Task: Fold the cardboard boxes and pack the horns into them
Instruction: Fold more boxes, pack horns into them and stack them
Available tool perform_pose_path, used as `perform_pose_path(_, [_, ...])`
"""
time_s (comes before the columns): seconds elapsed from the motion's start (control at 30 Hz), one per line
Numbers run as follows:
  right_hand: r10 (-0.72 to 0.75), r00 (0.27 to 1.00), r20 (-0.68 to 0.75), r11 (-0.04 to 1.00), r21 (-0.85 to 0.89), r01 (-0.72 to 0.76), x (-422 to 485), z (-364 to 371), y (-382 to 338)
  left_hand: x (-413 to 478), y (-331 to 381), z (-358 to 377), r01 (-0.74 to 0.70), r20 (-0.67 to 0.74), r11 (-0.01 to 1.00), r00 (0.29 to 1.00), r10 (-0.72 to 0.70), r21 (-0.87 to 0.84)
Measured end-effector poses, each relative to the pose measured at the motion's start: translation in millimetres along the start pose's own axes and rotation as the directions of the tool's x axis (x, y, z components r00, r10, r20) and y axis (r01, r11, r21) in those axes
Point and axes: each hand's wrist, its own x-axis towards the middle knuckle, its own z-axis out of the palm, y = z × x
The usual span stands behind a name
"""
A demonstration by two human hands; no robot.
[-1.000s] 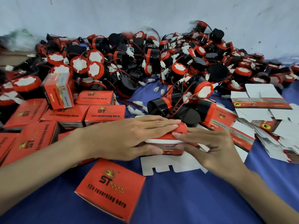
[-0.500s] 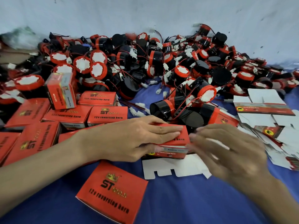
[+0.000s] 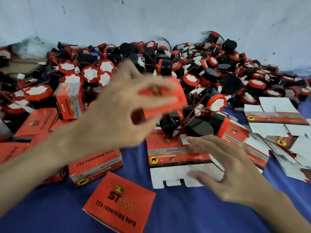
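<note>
**Operator:** While the left hand (image 3: 117, 113) is raised over the pile, what does it hold, and why at that height?

**Technician:** It grips a closed red horn box (image 3: 159, 101) — fingers curled over the top, thumb underneath. The blur suggests transit; judged from the stack of finished boxes (image 3: 94, 163) at 9 o'clock, it is probably bound there.

**Operator:** And the right hand (image 3: 230, 170)?

**Technician:** Fingers spread and straight, gripping nothing, over a flat unfolded carton (image 3: 176, 155) on the blue cloth (image 3: 193, 216). That blank lies printed side up, tabs toward 6 o'clock — ready for folding. The hands are well apart.

**Operator:** Stock location?

**Technician:** Loose horns (image 3: 217, 103) are heaped from 10 to 2 o'clock; spare blanks (image 3: 276, 115) lie at 3 o'clock, within reach.
</note>
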Motion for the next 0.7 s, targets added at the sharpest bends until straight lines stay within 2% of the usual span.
perform_pose_path(0.07, [0.023, 0.962, 0.271, 0.997, -0.080, -0.001, -1, 7, -4, 5, -14, -19, 0.141, -0.027, 0.965, 0.990, -0.139, 0.219])
perform_pose_path(0.1, [0.042, 0.932, 0.359, 0.994, -0.110, -0.002, -1, 10, -7, 6, -19, -23, 0.216, 0.009, 0.906, 0.972, -0.235, 0.365])
perform_pose_path(0.13, [0.041, 0.926, 0.375, 0.988, -0.156, 0.019, 0, 13, -10, 5, -22, -23, 0.272, 0.052, 0.824, 0.939, -0.341, 0.497])
perform_pose_path(0.17, [0.018, 0.937, 0.350, 0.976, -0.211, 0.060, 0, 14, -14, 5, -22, -19, 0.282, 0.102, 0.780, 0.910, -0.403, 0.558])
perform_pose_path(0.23, [-0.055, 0.960, 0.276, 0.950, -0.282, 0.135, 3, 15, -18, 3, -10, -3, 0.228, 0.162, 0.848, 0.926, -0.341, 0.479])
perform_pose_path(0.3, [-0.154, 0.969, 0.196, 0.937, -0.282, 0.206, 3, 18, -21, 1, 10, 12, 0.175, 0.254, 0.955, 0.938, -0.236, 0.240])
perform_pose_path(0.37, [-0.224, 0.973, 0.062, 0.932, -0.278, 0.232, 5, 18, -22, -5, 18, 26, 0.209, 0.390, 0.977, 0.896, -0.211, 0.050])
perform_pose_path(0.43, [-0.232, 0.964, -0.133, 0.948, -0.251, 0.194, 9, 12, -19, -10, 12, 45, 0.316, 0.538, 0.948, 0.807, -0.244, -0.044])
perform_pose_path(0.47, [-0.201, 0.953, -0.226, 0.963, -0.225, 0.150, 9, 10, -17, -14, 10, 50, 0.425, 0.575, 0.891, 0.773, -0.267, -0.158])
perform_pose_path(0.5, [-0.144, 0.934, -0.328, 0.976, -0.200, 0.081, 8, 6, -16, -24, 8, 50, 0.500, 0.578, 0.795, 0.780, -0.241, -0.344])
perform_pose_path(0.53, [-0.069, 0.898, -0.434, 0.984, -0.180, -0.011, 8, 1, -17, -26, 6, 53, 0.600, 0.533, 0.625, 0.781, -0.324, -0.500])
perform_pose_path(0.57, [0.031, 0.843, -0.537, 0.985, -0.129, -0.118, 8, -4, -18, -21, 4, 54, 0.661, 0.538, 0.478, 0.750, -0.386, -0.579])
perform_pose_path(0.6, [0.158, 0.775, -0.612, 0.974, -0.033, -0.225, 8, -5, -19, -17, -3, 59, 0.620, 0.475, 0.309, 0.767, -0.432, -0.721])
perform_pose_path(0.63, [0.298, 0.709, -0.639, 0.948, 0.109, -0.299, 9, -4, -20, -15, -9, 62, 0.539, 0.412, 0.195, 0.791, -0.453, -0.820])
perform_pose_path(0.67, [0.428, 0.662, -0.616, 0.903, 0.256, -0.345, 10, 1, -19, -10, -15, 62, 0.500, 0.403, 0.081, 0.775, -0.487, -0.862])
perform_pose_path(0.7, [0.527, 0.636, -0.564, 0.849, 0.375, -0.372, 11, 6, -18, -8, -16, 58, 0.491, 0.414, 0.036, 0.769, -0.486, -0.870])
